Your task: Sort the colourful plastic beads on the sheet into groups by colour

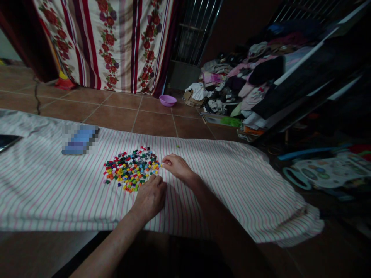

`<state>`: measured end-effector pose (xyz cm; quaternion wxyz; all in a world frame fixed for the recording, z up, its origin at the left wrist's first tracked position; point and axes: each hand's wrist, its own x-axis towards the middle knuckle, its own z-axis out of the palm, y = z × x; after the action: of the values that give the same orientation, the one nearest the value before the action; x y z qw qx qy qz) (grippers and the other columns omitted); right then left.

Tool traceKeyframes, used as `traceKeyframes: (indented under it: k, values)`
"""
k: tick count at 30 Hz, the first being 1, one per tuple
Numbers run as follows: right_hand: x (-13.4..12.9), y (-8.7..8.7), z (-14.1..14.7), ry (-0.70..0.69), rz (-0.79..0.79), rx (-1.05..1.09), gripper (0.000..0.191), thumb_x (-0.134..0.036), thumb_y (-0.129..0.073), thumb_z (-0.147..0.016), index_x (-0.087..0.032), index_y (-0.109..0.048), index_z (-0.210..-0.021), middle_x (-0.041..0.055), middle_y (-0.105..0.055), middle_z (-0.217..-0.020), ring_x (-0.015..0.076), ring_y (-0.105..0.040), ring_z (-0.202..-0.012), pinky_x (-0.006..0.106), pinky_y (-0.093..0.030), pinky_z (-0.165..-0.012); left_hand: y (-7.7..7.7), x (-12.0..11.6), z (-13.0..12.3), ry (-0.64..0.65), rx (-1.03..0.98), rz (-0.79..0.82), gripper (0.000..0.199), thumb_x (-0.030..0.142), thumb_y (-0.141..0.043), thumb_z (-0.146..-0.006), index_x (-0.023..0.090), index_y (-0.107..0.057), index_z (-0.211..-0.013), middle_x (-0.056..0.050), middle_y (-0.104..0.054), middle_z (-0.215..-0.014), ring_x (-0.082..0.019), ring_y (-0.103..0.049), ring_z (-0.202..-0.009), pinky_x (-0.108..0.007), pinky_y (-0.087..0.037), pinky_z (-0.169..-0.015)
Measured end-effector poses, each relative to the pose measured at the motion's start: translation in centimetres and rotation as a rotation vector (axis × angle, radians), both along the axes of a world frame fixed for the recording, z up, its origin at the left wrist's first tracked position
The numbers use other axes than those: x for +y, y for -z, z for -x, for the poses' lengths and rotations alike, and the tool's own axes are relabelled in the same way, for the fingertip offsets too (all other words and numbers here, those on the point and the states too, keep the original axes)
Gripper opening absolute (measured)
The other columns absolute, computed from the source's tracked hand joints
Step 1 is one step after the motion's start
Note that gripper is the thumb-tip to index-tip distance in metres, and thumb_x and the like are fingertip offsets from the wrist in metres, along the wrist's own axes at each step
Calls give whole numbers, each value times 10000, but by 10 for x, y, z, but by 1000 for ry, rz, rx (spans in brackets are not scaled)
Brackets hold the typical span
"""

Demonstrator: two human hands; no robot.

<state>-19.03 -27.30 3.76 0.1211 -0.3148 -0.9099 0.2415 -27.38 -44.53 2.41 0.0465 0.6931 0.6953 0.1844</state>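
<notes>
A loose pile of small coloured cubes [131,168], in red, yellow, orange, green, black, white and other colours, lies on a striped cloth [220,181]. My left hand [151,196] rests at the near right edge of the pile, its fingers curled down; whatever they hold is hidden. Just right of the pile is my right hand [178,166], thumb and fingers pinched together beside the outermost cubes. Anything in that pinch is too small to make out. One small greenish piece [177,146] lies by itself on the cloth beyond my right hand.
A blurred blue rectangular object [81,139] lies left of the pile, with a dark flat device [8,142] at the far left edge. On the tiled floor beyond sit a purple basin [168,100] and a heap of clothes [232,79]. A flowered curtain [121,46] hangs behind.
</notes>
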Motion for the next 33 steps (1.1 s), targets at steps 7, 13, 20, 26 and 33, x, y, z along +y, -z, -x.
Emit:
traceKeyframes:
  k: [7, 13, 20, 26, 33]
  values:
    - [-12, -4, 5, -14, -61, -135, 140, -217, -603, -863, -188, -711, -946, 48, -665, -942, 140, -606, -837, 235, -419, -750, -6, -1, -1, 1, 15, 31, 209, 177, -371, -926, 194, -566, -852, -45, -573, -952, -182, -483, -955, -307, -449, -783]
    - [-14, 0, -2, -11, -94, -49, 108, -169, -591, -835, -180, -687, -883, 35, -659, -891, 130, -594, -794, 230, -425, -740, -4, 1, -1, 2, 23, 42, 206, 179, -370, -920, 198, -567, -864, -49, -572, -970, -188, -478, -977, -306, -449, -783]
    - [13, 5, -26, 188, 52, 148, 92, -166, -582, -773, -176, -657, -826, -11, -663, -748, 106, -586, -668, 201, -430, -648, -7, 1, -3, -7, 25, 40, 219, 192, -361, -928, 196, -570, -863, -55, -575, -965, -189, -478, -956, -308, -455, -755]
    - [56, 7, -47, 479, -39, 122, 107, -201, -585, -792, -188, -675, -850, 14, -705, -809, 133, -632, -747, 220, -456, -700, -8, 2, -6, -18, 34, 51, 249, 199, -338, -937, 191, -581, -879, -62, -577, -975, -202, -498, -979, -324, -474, -761]
    - [97, 5, -51, 642, -147, -35, 167, -195, -563, -844, -190, -706, -929, 51, -726, -952, 160, -654, -890, 234, -454, -791, -7, 4, -4, -8, 32, 62, 258, 166, -348, -925, 190, -602, -960, -70, -586, -1026, -214, -505, -1026, -350, -506, -813]
